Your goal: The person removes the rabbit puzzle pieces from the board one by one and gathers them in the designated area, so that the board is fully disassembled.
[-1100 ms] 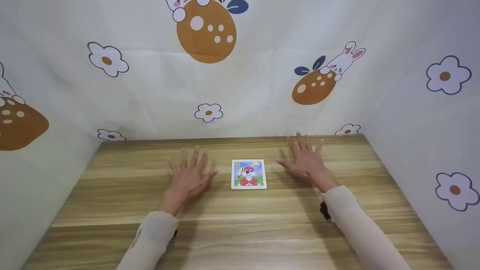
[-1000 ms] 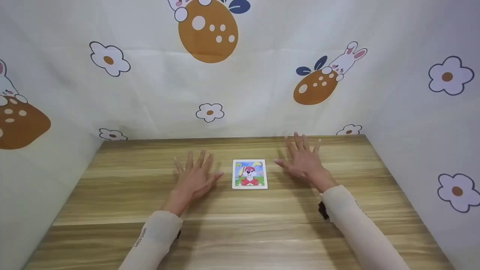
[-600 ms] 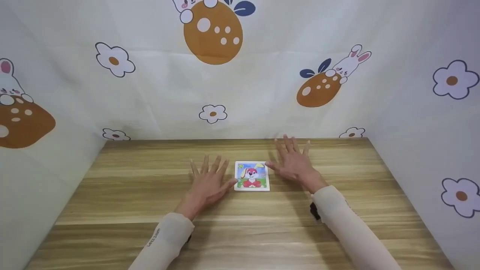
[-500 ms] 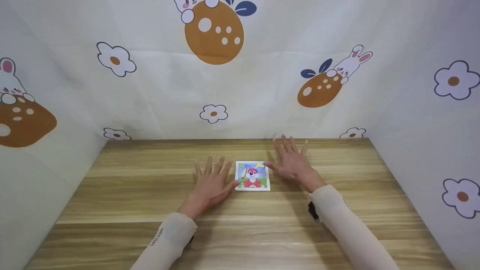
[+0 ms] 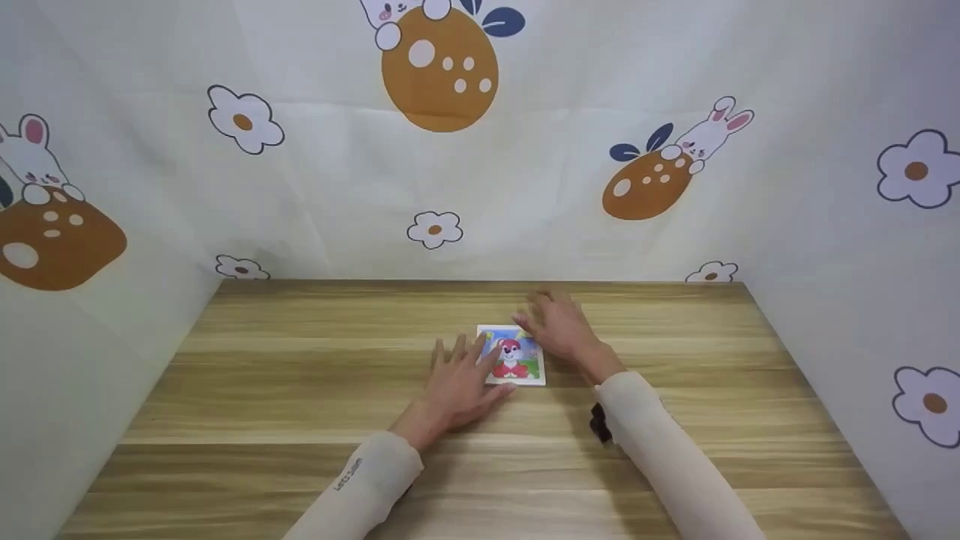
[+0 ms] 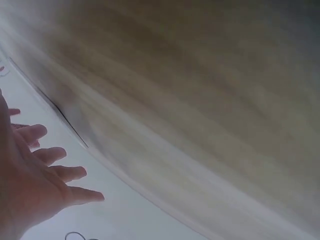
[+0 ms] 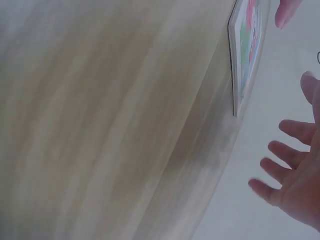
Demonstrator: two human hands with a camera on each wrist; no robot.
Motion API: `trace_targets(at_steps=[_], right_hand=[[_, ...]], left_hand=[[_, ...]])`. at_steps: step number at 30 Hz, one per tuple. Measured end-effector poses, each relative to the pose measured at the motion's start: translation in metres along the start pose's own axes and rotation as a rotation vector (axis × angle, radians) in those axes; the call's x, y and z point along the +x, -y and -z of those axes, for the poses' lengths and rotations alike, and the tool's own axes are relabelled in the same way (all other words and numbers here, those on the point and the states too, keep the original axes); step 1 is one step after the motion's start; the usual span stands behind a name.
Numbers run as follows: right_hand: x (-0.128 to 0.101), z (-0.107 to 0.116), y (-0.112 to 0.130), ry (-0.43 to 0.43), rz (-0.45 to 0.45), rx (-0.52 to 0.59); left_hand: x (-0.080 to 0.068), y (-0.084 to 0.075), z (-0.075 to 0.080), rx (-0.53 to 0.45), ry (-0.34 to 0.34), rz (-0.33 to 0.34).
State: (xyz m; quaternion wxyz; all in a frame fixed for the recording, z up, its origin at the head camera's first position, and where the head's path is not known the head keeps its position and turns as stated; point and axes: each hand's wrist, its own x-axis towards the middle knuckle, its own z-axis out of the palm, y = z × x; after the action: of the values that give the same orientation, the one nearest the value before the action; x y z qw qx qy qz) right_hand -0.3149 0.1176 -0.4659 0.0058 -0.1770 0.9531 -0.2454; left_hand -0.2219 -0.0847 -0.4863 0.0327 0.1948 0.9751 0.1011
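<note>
Left hand [image 5: 459, 386] first, fingers spread, gripping nothing, index finger over the left edge of the rabbit picture board [image 5: 517, 369], thumb by its near edge; whether they touch, I can't tell! The board itself? Flat on the wooden table [image 5: 300, 375], right between the hands. And there's the right hand [image 5: 561, 326], fingers loose and ungripping, thumb by the board's far edge, patterned cloth [image 5: 540, 187] beyond the fingertips.
</note>
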Motion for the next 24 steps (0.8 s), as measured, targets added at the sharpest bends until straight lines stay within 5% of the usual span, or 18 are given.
trace_targets(at_steps=[9, 24], right_hand=[[0.010, -0.010, 0.006, 0.044, -0.107, 0.367], [0.017, -0.017, 0.012, 0.187, -0.112, 0.416]], left_hand=[[0.004, -0.019, -0.011, 0.073, -0.023, -0.081], [0.011, -0.045, -0.009, 0.019, 0.083, 0.034]])
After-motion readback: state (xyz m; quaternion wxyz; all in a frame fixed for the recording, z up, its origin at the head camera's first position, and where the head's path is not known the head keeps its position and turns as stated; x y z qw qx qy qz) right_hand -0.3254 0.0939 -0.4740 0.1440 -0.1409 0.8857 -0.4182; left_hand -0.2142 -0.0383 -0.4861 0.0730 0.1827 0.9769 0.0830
